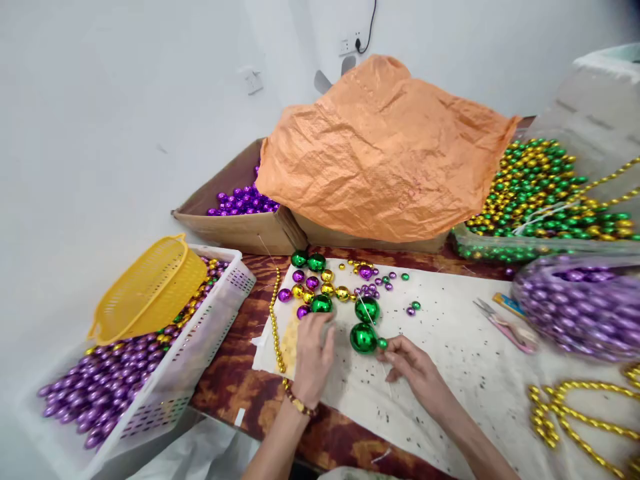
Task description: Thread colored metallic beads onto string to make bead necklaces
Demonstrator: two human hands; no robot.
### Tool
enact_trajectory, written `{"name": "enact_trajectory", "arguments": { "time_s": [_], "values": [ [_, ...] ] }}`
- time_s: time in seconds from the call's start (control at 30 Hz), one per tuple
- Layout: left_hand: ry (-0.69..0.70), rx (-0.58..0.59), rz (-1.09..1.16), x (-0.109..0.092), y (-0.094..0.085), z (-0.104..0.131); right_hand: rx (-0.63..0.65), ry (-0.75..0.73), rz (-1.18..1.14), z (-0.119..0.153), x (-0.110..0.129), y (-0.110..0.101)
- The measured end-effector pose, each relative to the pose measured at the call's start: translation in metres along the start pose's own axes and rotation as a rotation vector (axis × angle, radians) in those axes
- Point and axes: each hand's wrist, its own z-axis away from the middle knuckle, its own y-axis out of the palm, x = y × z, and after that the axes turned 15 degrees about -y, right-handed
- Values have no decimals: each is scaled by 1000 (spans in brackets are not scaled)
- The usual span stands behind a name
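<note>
My left hand [315, 350] rests on the white cloth [445, 320], its fingertips at a large green bead [321, 304] and near a purple bead [303, 311]. Whether it grips one is hidden. My right hand [405, 360] pinches at a small green bead [382, 343], which touches a large green bead [363, 338]. Another large green bead [367, 309] lies just behind it, with a thin white string or needle across it. Loose gold beads [343, 293] and small purple beads lie beyond my hands. A string of small gold beads [274, 320] runs left of my left hand.
On the left stands a white crate [175, 380] of purple beads with a yellow basket [150, 293]. Behind are a cardboard box [225, 230] and orange sack [385, 153]. Scissors [507, 327], bagged purple beads [580, 307] and gold strands [590, 393] lie right.
</note>
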Motion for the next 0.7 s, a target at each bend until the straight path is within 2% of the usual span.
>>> {"name": "enact_trajectory", "arguments": {
  "time_s": [0.07,0.13,0.23,0.37,0.47,0.6,0.7],
  "values": [
    [-80,-130,-32,26,-13,-12,9,-9,-24,-10,-3,5],
    [-139,-175,-80,48,-20,-23,4,-6,-31,-17,-6,9],
    [-154,-94,-126,68,-19,-36,-6,10,-25,-16,-8,11],
    [-175,-34,-16,71,-12,-41,-8,35,-11,-2,-9,6],
    [-340,-6,347,62,-15,-34,-8,45,6,7,-9,4],
    [-632,239,1054,40,-25,-15,21,61,-23,6,-9,11],
    [-694,332,1309,21,-33,-5,35,60,-28,-1,-10,18]
  ]
}}
